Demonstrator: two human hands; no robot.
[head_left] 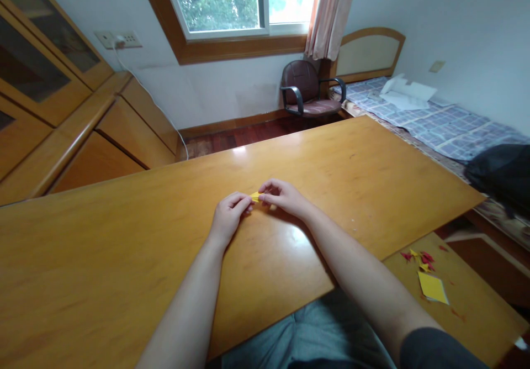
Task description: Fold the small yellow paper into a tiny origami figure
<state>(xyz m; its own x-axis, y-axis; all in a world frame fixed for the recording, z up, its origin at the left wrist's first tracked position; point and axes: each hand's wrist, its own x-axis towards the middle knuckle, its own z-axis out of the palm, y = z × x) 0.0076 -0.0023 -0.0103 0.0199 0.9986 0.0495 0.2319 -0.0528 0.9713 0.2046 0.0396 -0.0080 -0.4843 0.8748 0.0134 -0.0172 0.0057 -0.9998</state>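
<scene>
Between my two hands is a small folded piece of yellow paper (255,197), just above the wooden table (124,236). My left hand (230,214) pinches its left end between thumb and fingers. From the other side, my right hand (280,196) grips the right end, thumb below and fingers curled over. The fingers cover much of the paper, so its exact folded shape is hard to make out.
On a lower side surface at the right lie a stack of yellow paper squares (433,288) and several small red and yellow folded papers (422,259). Beyond the table stand an armchair (308,90) and a bed (439,123) with a black bag (501,173). Wooden cabinets (120,128) line the left.
</scene>
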